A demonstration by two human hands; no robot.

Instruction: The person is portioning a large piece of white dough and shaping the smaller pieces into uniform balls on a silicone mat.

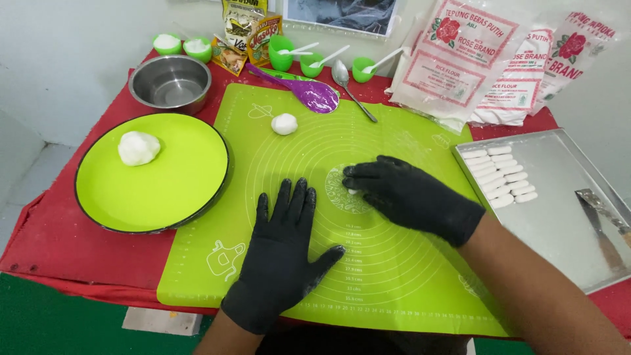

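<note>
Both my hands wear black gloves over a lime-green silicone mat [394, 276]. My left hand [282, 253] lies flat on the mat, fingers spread, holding nothing. My right hand [411, 197] presses its fingers down on a small white piece of dough [353, 191] at the mat's centre; most of the piece is hidden under the fingers. A white dough ball [284, 123] sits on the far part of the mat. A larger dough lump [138, 147] rests on the green round plate [164, 197] to the left.
A metal tray [565, 217] at right holds rows of small white dough sticks [503, 176] and a scraper [601, 227]. At the back stand a steel bowl [170, 82], small green cups, a purple spoon [309, 92], a metal spoon [345, 79] and flour bags [460, 59].
</note>
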